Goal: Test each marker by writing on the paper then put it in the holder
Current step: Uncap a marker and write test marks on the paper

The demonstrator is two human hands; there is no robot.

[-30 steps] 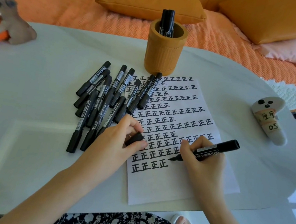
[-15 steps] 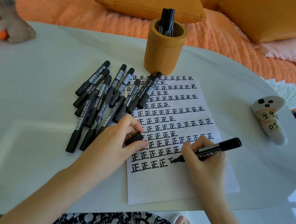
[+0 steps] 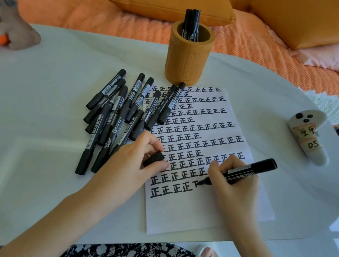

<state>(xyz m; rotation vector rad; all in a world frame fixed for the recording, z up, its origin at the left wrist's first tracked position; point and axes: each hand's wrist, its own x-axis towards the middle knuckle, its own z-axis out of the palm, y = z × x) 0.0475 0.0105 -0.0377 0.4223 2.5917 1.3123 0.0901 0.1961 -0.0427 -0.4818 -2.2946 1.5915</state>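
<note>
While the right hand (image 3: 233, 182) pinches the uncapped black marker with a white label (image 3: 243, 172) in a writing grip, its tip rests on the white sheet of paper covered in rows of black characters (image 3: 206, 217), at a half-drawn character just left of the fingers. The left hand (image 3: 132, 166) holds the small black cap (image 3: 153, 158) between thumb and forefinger, its heel pressing on the sheet's left edge.

The fresh strokes sit right beside the writing hand; a drag of the palm would likely smear them. If the left hand lifts, the paper may slide under the tip. The cap could slip and roll off.

Beyond the left hand lies the loose heap of capped black markers (image 3: 119, 118), touching its knuckles, so a careless sweep would scatter them. The round ochre ribbed holder (image 3: 188, 60), with a few markers standing in it, is well beyond both hands, at the sheet's far end. The way there above the paper looks open. The white table's (image 3: 25, 173) near edge lies just under the wrists; to the right there is bare room.
</note>
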